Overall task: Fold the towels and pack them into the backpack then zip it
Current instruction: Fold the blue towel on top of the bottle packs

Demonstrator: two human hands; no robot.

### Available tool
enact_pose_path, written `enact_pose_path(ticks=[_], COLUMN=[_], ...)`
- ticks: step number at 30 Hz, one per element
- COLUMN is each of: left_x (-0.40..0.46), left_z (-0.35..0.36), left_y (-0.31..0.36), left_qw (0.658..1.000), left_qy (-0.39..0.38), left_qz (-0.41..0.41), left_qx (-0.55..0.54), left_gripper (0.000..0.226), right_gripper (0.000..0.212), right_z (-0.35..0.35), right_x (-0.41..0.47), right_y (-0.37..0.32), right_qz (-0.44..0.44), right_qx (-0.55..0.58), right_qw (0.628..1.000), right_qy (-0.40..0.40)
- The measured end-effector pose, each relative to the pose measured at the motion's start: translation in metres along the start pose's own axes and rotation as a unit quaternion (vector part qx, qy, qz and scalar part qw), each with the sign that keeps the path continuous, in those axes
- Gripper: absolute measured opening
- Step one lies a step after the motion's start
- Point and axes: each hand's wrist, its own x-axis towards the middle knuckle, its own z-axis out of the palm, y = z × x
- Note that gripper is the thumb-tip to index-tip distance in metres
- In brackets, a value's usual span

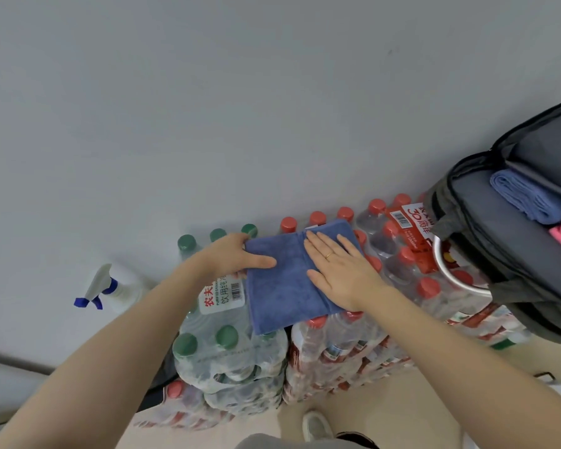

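While I fold: my right hand presses flat, fingers spread, on the blue towel.
Left hand: pinches its left edge.
Towel: atop water bottle packs; soft, light, likely floppy; grip folded edges.
Backpack: open, far right.

Soft, even indoor light falls across the scene, leaving only faint shadows beneath the hands and no harsh glare. Wide-angle distortion bends the wall line beyond the hands and stretches the forearms toward the lower corners, where detail softens slightly.
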Motion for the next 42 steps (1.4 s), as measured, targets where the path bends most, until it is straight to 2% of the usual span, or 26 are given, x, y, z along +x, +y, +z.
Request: enact_pose_path(ticks=[2,3,5,7,9,11,13,15,17,19,21,23,25,28,32,35,39,42], left_x=[-0.004,-0.005,-0.008,-0.011,-0.013,-0.014,-0.011,-0.007,-0.004,0.004,0.007,0.009,0.007,0.007,0.009,0.012,0.015,0.02], left_z=[0.002,0.004,0.01,0.018,0.027,0.038,0.049,0.058,0.068,0.081,0.092,0.099,0.1,0.093,0.085,0.091,0.095,0.099], left_y=[-0.005,-0.007,-0.009,-0.003,0.008,0.021,0.037,0.052,0.065,0.073,0.079,0.08,0.077,0.06,0.042,0.039,0.039,0.041], left_qw=[0.993,0.99,0.98,0.948,0.913,0.893,0.888,0.891,0.904,0.925,0.941,0.942,0.944,0.969,0.953,0.94,0.937,0.922], left_qy=[-0.058,-0.055,-0.001,0.043,0.054,0.05,0.041,0.03,0.012,0.005,0.002,0.001,0.007,0.066,0.047,0.01,0.032,0.052], left_qz=[-0.07,-0.085,-0.083,-0.078,-0.071,-0.051,-0.027,-0.006,0.0,0.006,0.014,0.019,0.061,0.198,0.292,0.315,0.314,0.306], left_qx=[-0.069,-0.097,-0.182,-0.306,-0.398,-0.444,-0.458,-0.453,-0.428,-0.379,-0.338,-0.334,-0.324,-0.129,0.069,0.134,0.153,0.232], left_gripper=[0.024,0.023,0.02,0.014,0.01,0.007,0.009,0.005,0.005,0.012,0.02,0.013,0.015,0.02,0.035,0.052,0.073,0.092], right_gripper=[0.094,0.093,0.092,0.091,0.091,0.089,0.082,0.065,0.043,0.025,0.025,0.036,0.039,0.032,0.018,0.026,0.025,0.024], right_z=[0.0,-0.001,-0.003,-0.004,-0.004,-0.001,-0.003,-0.014,-0.026,-0.032,-0.035,-0.038,-0.036,-0.031,-0.033,-0.034,-0.037,-0.032], right_x=[-0.001,-0.001,-0.002,-0.003,-0.003,-0.001,0.0,-0.004,-0.013,-0.024,-0.032,-0.036,-0.039,-0.044,-0.042,-0.033,-0.027,-0.023], right_y=[0.0,0.0,0.002,0.002,0.001,0.0,0.003,0.009,0.017,0.024,0.028,0.029,0.031,0.031,0.031,0.03,0.038,0.048], right_qz=[0.0,-0.001,-0.008,-0.008,-0.001,0.002,-0.001,0.018,0.077,0.155,0.205,0.229,0.225,0.19,0.194,0.205,0.205,0.215], right_qx=[0.0,-0.001,0.0,0.002,-0.008,-0.015,0.03,0.172,0.28,0.311,0.371,0.446,0.451,0.464,0.477,0.463,0.513,0.523], right_qw=[1.0,1.0,1.0,1.0,1.0,0.999,0.999,0.983,0.945,0.915,0.889,0.856,0.858,0.861,0.854,0.859,0.828,0.817], right_qy=[0.003,0.003,0.007,0.015,0.02,0.036,0.037,0.056,0.148,0.205,0.174,0.125,0.103,0.083,0.075,0.067,0.099,0.115])
